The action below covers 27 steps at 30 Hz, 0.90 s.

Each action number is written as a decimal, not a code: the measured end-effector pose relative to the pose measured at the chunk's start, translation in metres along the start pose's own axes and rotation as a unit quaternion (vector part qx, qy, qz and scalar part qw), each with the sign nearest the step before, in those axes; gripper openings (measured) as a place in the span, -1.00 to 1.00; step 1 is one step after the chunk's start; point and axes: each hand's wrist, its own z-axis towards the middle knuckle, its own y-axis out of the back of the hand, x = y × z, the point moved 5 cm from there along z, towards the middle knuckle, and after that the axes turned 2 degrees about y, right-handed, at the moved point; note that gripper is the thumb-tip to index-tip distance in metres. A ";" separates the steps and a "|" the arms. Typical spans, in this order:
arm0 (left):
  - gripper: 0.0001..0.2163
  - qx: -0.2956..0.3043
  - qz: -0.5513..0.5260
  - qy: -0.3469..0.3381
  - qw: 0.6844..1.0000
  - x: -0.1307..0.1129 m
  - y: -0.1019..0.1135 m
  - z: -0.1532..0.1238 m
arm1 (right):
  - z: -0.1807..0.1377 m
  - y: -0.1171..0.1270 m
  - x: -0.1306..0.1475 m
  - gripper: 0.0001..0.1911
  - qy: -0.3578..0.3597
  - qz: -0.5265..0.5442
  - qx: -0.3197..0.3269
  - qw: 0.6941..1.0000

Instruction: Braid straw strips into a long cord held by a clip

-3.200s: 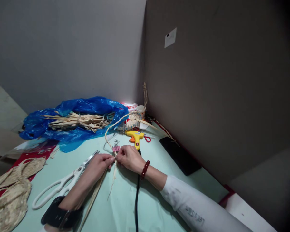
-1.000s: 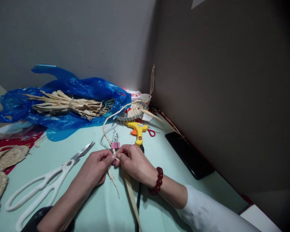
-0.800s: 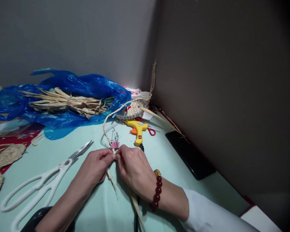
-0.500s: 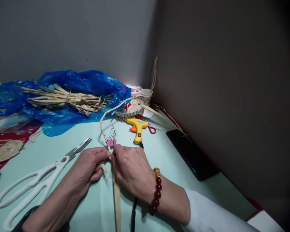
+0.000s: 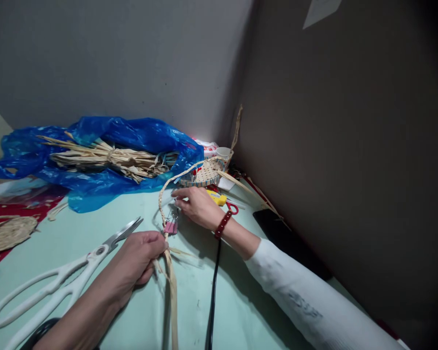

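My left hand [image 5: 145,253] pinches a braided straw cord [image 5: 161,200] at its lower end. Long flat straw strands [image 5: 173,301] run down from that grip toward the near edge, and a short one sticks out to the right. A pink binder clip [image 5: 171,228] sits at the braid just above my left fingers. Farther forward, my right hand [image 5: 198,208] is over the table with its fingers stretched to the left, near the clip's wire handles and the braid. It holds nothing that I can see. Beneath it, a yellow glue gun [image 5: 216,197] is mostly hidden.
White-handled scissors [image 5: 73,272] lie left of my left hand. Behind are a blue plastic bag [image 5: 120,129] with a straw bundle [image 5: 109,158], and a small woven basket [image 5: 204,176]. A black phone-like slab [image 5: 292,243] is on the right; a black cord [image 5: 214,291] crosses the table.
My right hand has let go of the strands beside my left hand and moved forward, over the glue gun. My left hand keeps its pinch. The view has shifted slightly.
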 end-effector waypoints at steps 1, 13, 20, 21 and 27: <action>-0.74 -0.001 0.015 -0.003 1.000 0.000 0.000 0.000 | 0.007 -0.005 0.001 -0.78 0.010 -0.004 0.014 1.000; -0.72 -0.017 0.090 -0.023 0.996 0.003 0.002 0.009 | 0.031 -0.022 -0.005 -0.84 -0.006 -0.078 0.036 0.996; -0.73 -0.017 0.110 -0.029 0.993 0.004 0.003 0.014 | 0.015 -0.015 -0.001 -0.71 -0.060 -0.130 0.033 0.989; -0.73 -0.018 0.111 -0.031 0.993 0.004 0.003 0.014 | 0.014 -0.015 -0.002 -0.71 -0.075 -0.136 0.037 0.987; -0.78 -0.029 0.110 -0.044 0.993 0.005 0.002 0.016 | 0.013 -0.015 -0.006 -0.78 -0.078 -0.150 0.069 0.983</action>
